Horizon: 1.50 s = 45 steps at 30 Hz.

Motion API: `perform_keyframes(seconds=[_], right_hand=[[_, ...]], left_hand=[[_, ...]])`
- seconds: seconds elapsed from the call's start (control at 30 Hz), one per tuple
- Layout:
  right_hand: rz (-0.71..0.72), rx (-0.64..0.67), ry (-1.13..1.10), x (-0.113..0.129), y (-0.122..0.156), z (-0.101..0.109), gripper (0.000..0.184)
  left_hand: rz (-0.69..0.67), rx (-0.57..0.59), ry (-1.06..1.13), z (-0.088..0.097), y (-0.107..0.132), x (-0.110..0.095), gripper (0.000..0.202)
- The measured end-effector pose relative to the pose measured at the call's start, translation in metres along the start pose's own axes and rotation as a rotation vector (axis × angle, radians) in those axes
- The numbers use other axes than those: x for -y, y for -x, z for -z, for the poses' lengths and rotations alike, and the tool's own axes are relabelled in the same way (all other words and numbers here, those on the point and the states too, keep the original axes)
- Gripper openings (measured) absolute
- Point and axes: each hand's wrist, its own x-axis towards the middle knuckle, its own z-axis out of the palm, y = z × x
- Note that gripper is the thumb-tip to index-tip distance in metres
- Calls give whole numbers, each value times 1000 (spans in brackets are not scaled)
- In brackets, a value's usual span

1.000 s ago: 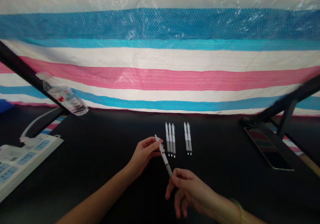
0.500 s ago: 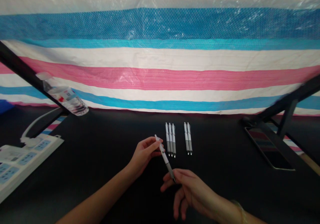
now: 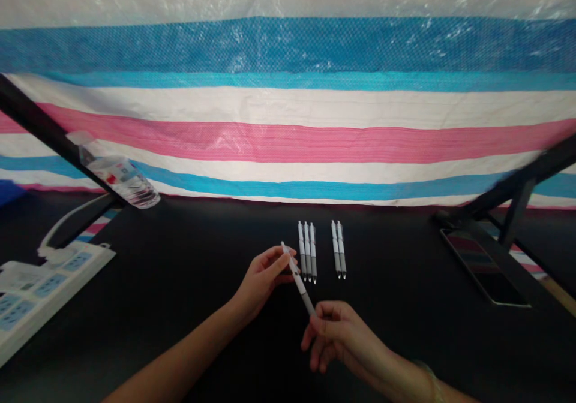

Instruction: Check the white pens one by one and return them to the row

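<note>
A white pen with a grey grip (image 3: 297, 277) is held slanted above the black table (image 3: 180, 271). My left hand (image 3: 263, 277) pinches its white upper end. The thumb and forefinger of my right hand (image 3: 335, 334) pinch its grey tip end. Just beyond, three like pens (image 3: 306, 252) lie side by side on the table, tips toward me. Two more pens (image 3: 338, 250) lie in a pair a little to their right.
A white power strip (image 3: 40, 286) sits at the left edge. A plastic water bottle (image 3: 114, 175) lies tilted at the back left. A phone (image 3: 483, 268) lies by black stand legs at the right. A striped tarp (image 3: 288, 109) hangs behind the table.
My right hand's fingers have curled in closer around the pen's grey tip. The pen and my left hand have hardly moved.
</note>
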Motion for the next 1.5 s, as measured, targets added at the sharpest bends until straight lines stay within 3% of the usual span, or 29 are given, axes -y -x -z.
perform_keyframes(seconds=[0.4, 0.6, 0.8, 1.0, 1.17, 1.33, 1.5], right_hand=[[-10, 56, 5, 16, 5, -7, 42], [-32, 89, -77, 21, 7, -8, 34], [-38, 123, -144, 19, 3, -3, 30], [-52, 124, -163, 19, 4, -2, 31], [-44, 143, -171, 19, 4, -1, 29], [-47, 137, -167, 19, 4, -1, 29], [-39, 135, -180, 19, 4, -1, 30]], left_hand=[[-42, 37, -99, -6, 4, 0, 44], [-82, 32, -138, -6, 4, 0, 65], [-96, 52, -174, -6, 5, -3, 49], [-112, -17, -160, -4, 2, -2, 58], [-108, -15, -150, -6, 3, -4, 52], [-85, -17, -148, -6, 3, -4, 61], [-120, 13, -172, -2, 1, -2, 46]])
